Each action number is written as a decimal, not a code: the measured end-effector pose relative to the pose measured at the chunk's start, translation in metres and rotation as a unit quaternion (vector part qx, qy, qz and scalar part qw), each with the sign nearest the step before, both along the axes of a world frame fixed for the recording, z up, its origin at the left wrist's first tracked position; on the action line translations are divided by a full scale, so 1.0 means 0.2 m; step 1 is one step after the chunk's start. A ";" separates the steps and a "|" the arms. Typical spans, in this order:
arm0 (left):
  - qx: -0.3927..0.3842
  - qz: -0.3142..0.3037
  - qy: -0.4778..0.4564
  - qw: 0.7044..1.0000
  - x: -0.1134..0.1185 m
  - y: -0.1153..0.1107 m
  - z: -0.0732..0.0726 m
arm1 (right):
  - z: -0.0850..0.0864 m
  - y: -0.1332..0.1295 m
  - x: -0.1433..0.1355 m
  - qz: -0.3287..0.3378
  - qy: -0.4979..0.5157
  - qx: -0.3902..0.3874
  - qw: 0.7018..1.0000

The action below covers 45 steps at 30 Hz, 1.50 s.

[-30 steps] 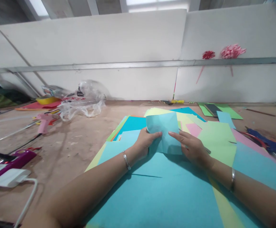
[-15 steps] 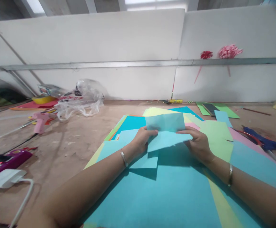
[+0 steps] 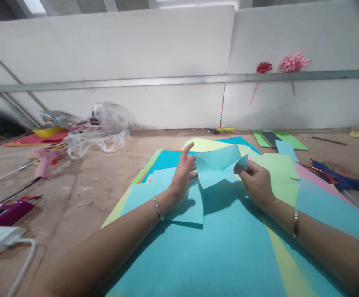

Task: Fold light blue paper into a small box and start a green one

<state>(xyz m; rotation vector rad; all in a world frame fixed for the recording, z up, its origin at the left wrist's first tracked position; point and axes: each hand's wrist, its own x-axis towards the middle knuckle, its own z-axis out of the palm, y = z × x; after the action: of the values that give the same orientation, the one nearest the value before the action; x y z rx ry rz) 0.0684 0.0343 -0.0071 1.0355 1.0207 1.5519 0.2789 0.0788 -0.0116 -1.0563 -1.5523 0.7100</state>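
Note:
A creased light-blue sheet of paper (image 3: 216, 165) is held up over the stack of coloured paper. My right hand (image 3: 255, 181) pinches its right corner between thumb and fingers. At the sheet's left edge, my left hand (image 3: 182, 175) is open, thumb raised and fingers apart, some of them partly behind the paper. Below my left hand lies another light-blue piece (image 3: 188, 210), on top of a large blue sheet (image 3: 216, 255) that covers the work area in front of me.
Blue-handled pliers (image 3: 343, 175) lie at the right. Far left are a pink glue gun (image 3: 45, 161), a purple power strip (image 3: 9, 212) and a white charger (image 3: 3, 239). Behind them sits a clear plastic bag (image 3: 105, 128). Pink paper flowers (image 3: 294, 64) hang on the wall rail.
My left hand has let go of the light-blue sheet and spread its fingers. The sheet, folded upright before, now opens out and tilts, with its right corner in my right hand.

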 end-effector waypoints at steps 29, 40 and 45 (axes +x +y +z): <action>0.050 0.133 0.071 0.987 0.02 0.02 -0.02 | -0.03 0.04 -0.02 0.053 0.152 -0.048 0.986; 0.070 0.086 0.174 0.978 -0.02 0.03 -0.06 | -0.02 0.02 -0.03 0.072 0.127 -0.054 0.988; 0.055 0.098 0.196 0.974 -0.02 0.03 -0.05 | -0.01 0.00 -0.03 0.084 0.098 -0.050 0.990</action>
<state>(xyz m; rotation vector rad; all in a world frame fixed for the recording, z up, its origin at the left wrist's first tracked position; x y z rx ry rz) 0.0639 0.0404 -0.0164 1.3902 1.3520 1.6106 0.2734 0.0787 -0.0142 -0.9058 -1.4582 0.9860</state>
